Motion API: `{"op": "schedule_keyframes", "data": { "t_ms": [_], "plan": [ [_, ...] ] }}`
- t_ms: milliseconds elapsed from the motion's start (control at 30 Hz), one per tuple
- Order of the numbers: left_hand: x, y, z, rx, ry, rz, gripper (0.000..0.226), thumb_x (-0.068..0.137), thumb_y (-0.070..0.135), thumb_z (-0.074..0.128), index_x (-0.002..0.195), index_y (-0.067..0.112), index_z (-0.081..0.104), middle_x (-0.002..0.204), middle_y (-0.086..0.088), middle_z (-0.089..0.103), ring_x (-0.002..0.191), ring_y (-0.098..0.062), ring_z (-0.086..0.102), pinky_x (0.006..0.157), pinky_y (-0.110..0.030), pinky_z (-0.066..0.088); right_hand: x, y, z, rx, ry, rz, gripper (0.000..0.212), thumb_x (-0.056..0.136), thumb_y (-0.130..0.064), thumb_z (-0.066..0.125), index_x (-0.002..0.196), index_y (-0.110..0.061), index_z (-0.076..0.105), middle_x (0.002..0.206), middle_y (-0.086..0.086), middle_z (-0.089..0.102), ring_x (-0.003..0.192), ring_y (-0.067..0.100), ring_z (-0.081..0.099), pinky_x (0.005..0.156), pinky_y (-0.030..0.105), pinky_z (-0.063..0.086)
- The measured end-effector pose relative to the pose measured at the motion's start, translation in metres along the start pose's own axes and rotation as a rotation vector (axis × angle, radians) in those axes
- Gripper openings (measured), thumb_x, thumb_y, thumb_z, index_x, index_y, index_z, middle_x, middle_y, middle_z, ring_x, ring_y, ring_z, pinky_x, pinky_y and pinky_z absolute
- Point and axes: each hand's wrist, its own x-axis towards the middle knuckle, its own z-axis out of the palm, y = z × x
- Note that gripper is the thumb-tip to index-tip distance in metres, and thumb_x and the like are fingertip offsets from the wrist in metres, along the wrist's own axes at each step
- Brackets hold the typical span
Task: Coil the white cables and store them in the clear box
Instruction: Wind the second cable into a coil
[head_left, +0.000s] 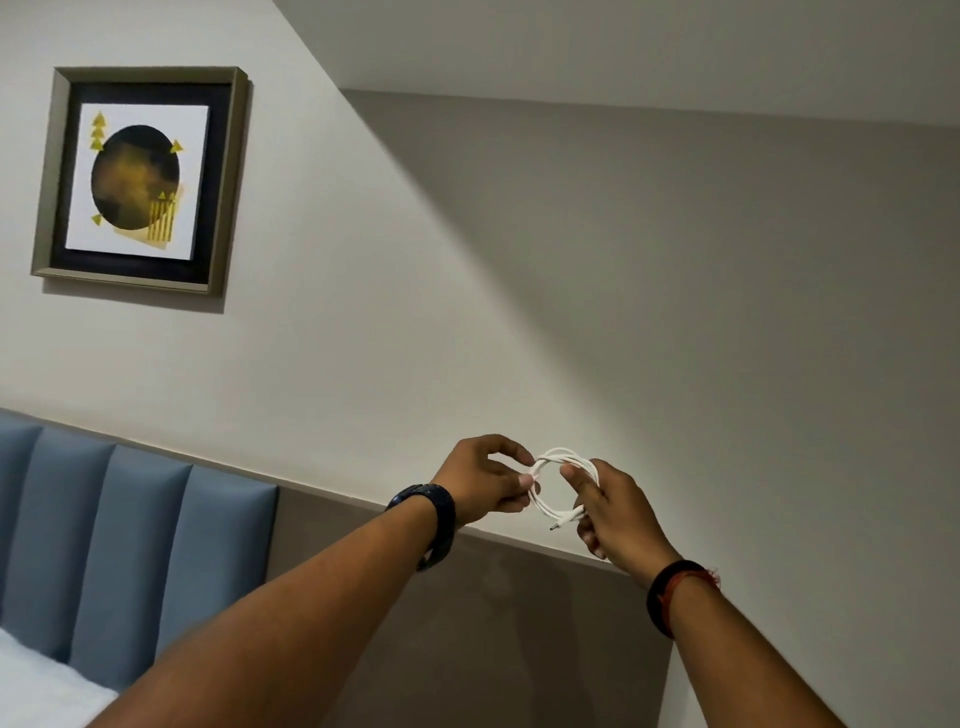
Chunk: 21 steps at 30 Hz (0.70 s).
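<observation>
A white cable (551, 457) is wound into a small round coil and held up in the air in front of the wall. My left hand (483, 480) pinches the coil's left side between thumb and fingers. My right hand (613, 506) grips the coil's right and lower side. A short end with a metal plug (555, 527) sticks out to the left below the coil. The clear box is not in view.
A blue padded headboard (130, 540) and a corner of white bedding (36, 686) lie at the lower left. A grey-brown wall panel with a ledge (519, 540) runs behind my hands. A framed picture (140, 179) hangs at the upper left.
</observation>
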Motion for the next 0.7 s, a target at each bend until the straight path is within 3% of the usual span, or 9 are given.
{"op": "schedule_keyframes", "data": {
  "t_ms": [167, 267, 367, 467, 600, 700],
  "plan": [
    [0.003, 0.0, 0.009, -0.153, 0.053, -0.059, 0.016, 0.09, 0.001, 0.056, 0.105, -0.001, 0.063, 0.086, -0.016, 0.068, 0.082, -0.028, 0.069, 0.075, -0.037, 0.06, 0.001, -0.006, 0.001, 0.187, -0.07, 0.076, 0.026, 0.089, -0.033, 0.06, 0.09, -0.008, 0.057, 0.052, 0.004, 0.053, 0.041, 0.015, 0.052, 0.042, 0.027, 0.047],
    [0.006, 0.003, 0.014, -0.091, 0.098, -0.046, 0.023, 0.09, 0.0, 0.056, 0.112, 0.003, 0.057, 0.083, -0.012, 0.066, 0.081, -0.029, 0.069, 0.079, -0.043, 0.059, 0.0, -0.008, -0.001, 0.277, -0.09, 0.177, 0.031, 0.082, -0.025, 0.071, 0.094, -0.005, 0.051, 0.066, 0.012, 0.06, 0.048, 0.017, 0.058, 0.049, 0.031, 0.055],
    [0.01, 0.002, 0.018, -0.034, 0.133, 0.0, 0.027, 0.09, -0.001, 0.055, 0.117, 0.006, 0.056, 0.085, -0.011, 0.065, 0.078, -0.025, 0.068, 0.072, -0.036, 0.06, 0.0, -0.01, -0.005, 0.383, -0.102, 0.256, 0.039, 0.076, -0.017, 0.077, 0.1, -0.005, 0.05, 0.08, 0.018, 0.065, 0.057, 0.024, 0.067, 0.054, 0.032, 0.057],
    [0.013, -0.001, 0.021, 0.05, 0.193, 0.055, 0.024, 0.091, -0.001, 0.052, 0.111, 0.005, 0.065, 0.084, -0.006, 0.065, 0.076, -0.019, 0.066, 0.065, -0.027, 0.06, 0.0, -0.013, -0.009, 0.463, -0.115, 0.283, 0.037, 0.072, -0.004, 0.078, 0.1, -0.004, 0.054, 0.078, 0.02, 0.068, 0.063, 0.029, 0.07, 0.058, 0.035, 0.059],
    [0.017, -0.001, 0.021, 0.041, 0.248, 0.074, 0.02, 0.091, 0.0, 0.053, 0.099, 0.009, 0.069, 0.084, -0.005, 0.066, 0.081, -0.024, 0.065, 0.072, -0.035, 0.06, -0.002, -0.009, -0.016, 0.481, -0.117, 0.233, 0.027, 0.074, 0.002, 0.074, 0.099, -0.002, 0.064, 0.079, 0.021, 0.073, 0.074, 0.031, 0.072, 0.062, 0.034, 0.059],
    [0.018, 0.0, 0.019, 0.004, 0.263, 0.07, 0.02, 0.091, -0.001, 0.052, 0.089, 0.013, 0.067, 0.083, -0.007, 0.065, 0.08, -0.025, 0.064, 0.067, -0.031, 0.059, -0.003, -0.003, -0.02, 0.453, -0.092, 0.149, 0.023, 0.078, 0.001, 0.071, 0.099, -0.004, 0.068, 0.083, 0.019, 0.075, 0.078, 0.028, 0.072, 0.067, 0.031, 0.059]
  ]
}}
